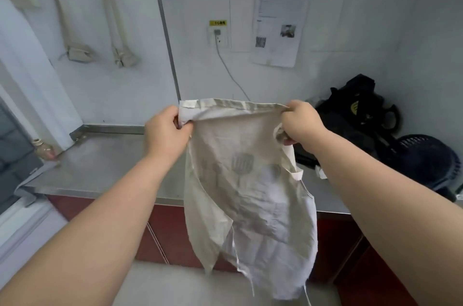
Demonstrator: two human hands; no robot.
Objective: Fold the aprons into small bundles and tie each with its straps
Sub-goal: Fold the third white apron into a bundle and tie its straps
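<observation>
Not much of the person to go on tbh, just two arms and that's it. The left forearm [100, 218] and right forearm [390, 195] are both bare the whole way, plain skin from the frame edge to the wrist. Both look smooth and fairly full, and the wide lens blows them up huge near the bottom edge. Left grip [164, 131] and right grip [302, 122] are bare too, with rounded knuckles and shortish fingers. Whatever's worn is out of shot.

Soft, even, cool light fills the room, leaving only faint shadows. The steel counter [105, 168] shows dull sheen. Wide-angle distortion bends the edges; the picture is slightly soft.
</observation>
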